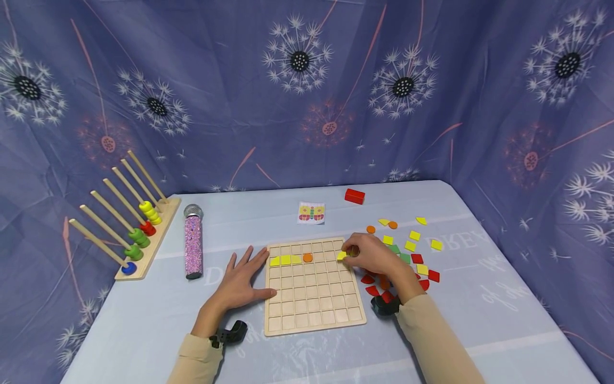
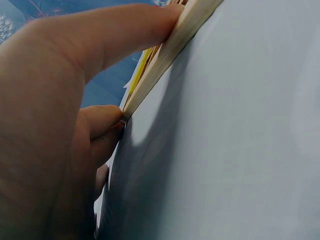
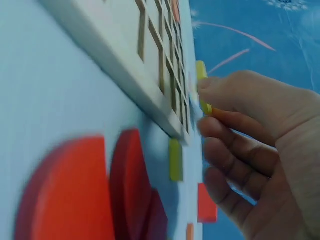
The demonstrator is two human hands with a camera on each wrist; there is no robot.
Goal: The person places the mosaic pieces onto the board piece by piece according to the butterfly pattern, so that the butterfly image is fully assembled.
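A square wooden grid board (image 1: 314,290) lies on the table. Along its second row sit three yellow pieces (image 1: 285,260) and an orange disc (image 1: 307,257). My left hand (image 1: 240,284) lies beside the board with fingers spread, thumb and a fingertip at its left edge. In the left wrist view the thumb rests against the wooden rim (image 2: 175,47). With thumb and index finger, my right hand (image 1: 371,255) pinches a small yellow piece (image 3: 201,70) over the board's upper right part. The other fingers of that hand are curled loosely beneath.
Loose red, yellow, green and orange pieces (image 1: 416,258) are scattered right of the board. Behind it lie a butterfly pattern card (image 1: 311,213) and a red block (image 1: 355,196). A glittery microphone (image 1: 194,242) and a bead-stacking rack (image 1: 144,256) are at the left.
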